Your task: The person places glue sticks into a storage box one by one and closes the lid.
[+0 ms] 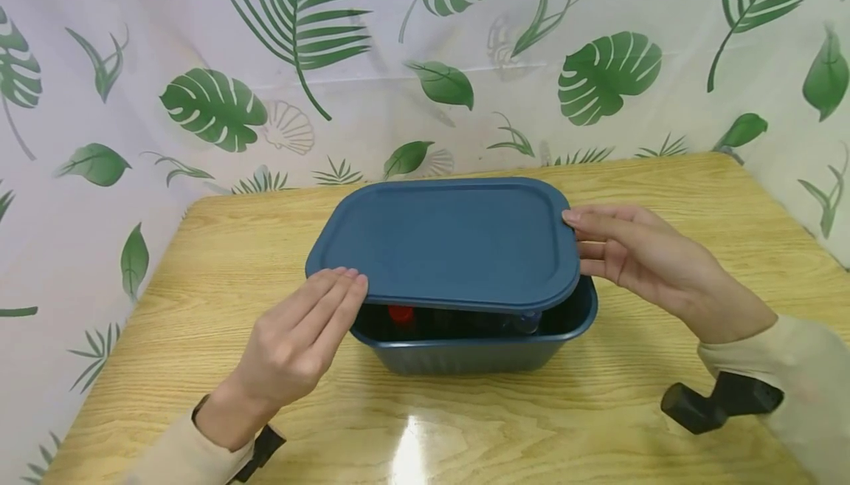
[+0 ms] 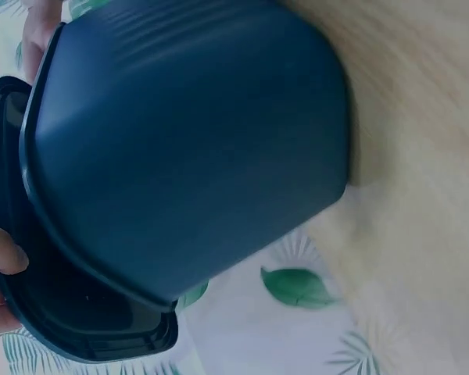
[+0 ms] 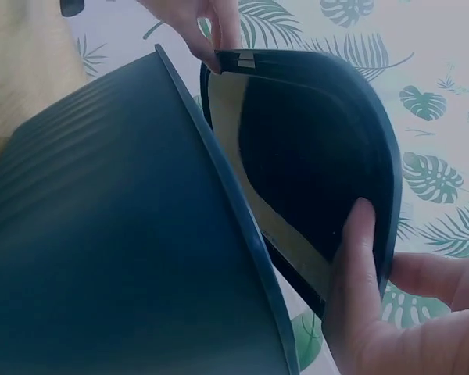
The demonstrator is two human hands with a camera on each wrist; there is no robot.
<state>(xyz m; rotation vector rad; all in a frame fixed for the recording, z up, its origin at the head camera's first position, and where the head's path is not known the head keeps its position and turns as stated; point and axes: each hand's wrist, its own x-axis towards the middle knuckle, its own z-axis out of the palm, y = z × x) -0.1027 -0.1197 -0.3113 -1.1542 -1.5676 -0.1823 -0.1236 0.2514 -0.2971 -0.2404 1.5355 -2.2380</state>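
A dark blue lid with rounded corners is tilted over a deep box of the same colour, leaving a gap along the front. My left hand pinches the lid's front left corner, fingers on top. On the right edge, my right hand grips the lid, thumb above and fingers beneath. Both wrist views show the lid's underside standing apart from part of the box rim. Inside the box are a red object and a clear bluish object, mostly hidden by the lid.
The box stands on a wood-grain table. Behind and beside the table hangs a white cloth printed with green leaves. A black wrist mount sticks out below the right sleeve, and another below the left.
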